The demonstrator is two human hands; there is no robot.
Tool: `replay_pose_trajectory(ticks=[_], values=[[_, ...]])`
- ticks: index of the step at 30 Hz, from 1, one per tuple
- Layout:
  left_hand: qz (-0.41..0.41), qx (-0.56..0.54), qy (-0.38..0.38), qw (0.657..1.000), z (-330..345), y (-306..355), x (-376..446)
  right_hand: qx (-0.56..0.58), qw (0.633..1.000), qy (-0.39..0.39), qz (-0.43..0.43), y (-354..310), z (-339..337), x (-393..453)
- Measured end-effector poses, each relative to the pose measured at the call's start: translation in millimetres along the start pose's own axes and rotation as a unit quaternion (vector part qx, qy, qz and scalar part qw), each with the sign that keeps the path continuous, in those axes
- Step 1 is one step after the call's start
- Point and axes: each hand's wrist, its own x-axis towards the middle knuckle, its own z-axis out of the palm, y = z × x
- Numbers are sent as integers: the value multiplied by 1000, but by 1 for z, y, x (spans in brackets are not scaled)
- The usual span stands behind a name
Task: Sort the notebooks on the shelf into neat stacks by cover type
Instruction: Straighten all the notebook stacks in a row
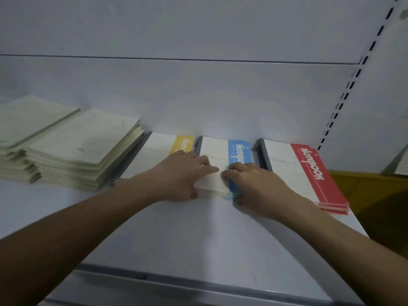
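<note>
Three stacks of white notebooks with coloured bands lie side by side on the white shelf [198, 235]: a yellow-band stack [157, 151], a blue-band stack [217, 149] and a red-band stack [306, 173]. My left hand [181, 175] grips the near left part of the blue-band stack, fingers on its cover and thumb at its front edge. My right hand [254, 184] grips the stack's near right corner the same way. The two hands' fingertips almost meet on the cover. Two stacks of plain cream notebooks [84, 146] sit at the left.
The shelf's white back panel rises behind the stacks, with a slotted upright [353, 85] at the right. A yellow bin [371, 195] stands beyond the shelf's right end. The shelf's grey front rail [198, 283] runs below my forearms.
</note>
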Motion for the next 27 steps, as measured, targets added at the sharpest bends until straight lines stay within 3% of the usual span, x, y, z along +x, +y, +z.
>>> replay_pose_trajectory(ticks=[2, 4, 7, 12, 18, 23, 27], values=[[13, 13, 5, 1000, 3, 4, -2, 17, 1000, -6, 3, 0, 0, 0], [8, -40, -2, 999, 1, 4, -1, 75, 997, -28, 22, 2, -4, 1], [9, -101, -18, 995, -4, 0, 9, 237, 961, -64, 131, 0, -14, 9], [26, -50, -20, 998, 0, 0, 15, 294, 915, -4, 277, -20, -7, 35], [32, -51, -43, 997, -1, -4, 23, 284, 911, 28, 299, -24, -2, 34], [18, -48, -92, 994, -12, 3, 25, 370, 866, 53, 333, -18, -12, 32], [-9, -74, -127, 989, -17, 7, 27, 373, 879, 50, 293, -12, -18, 19]])
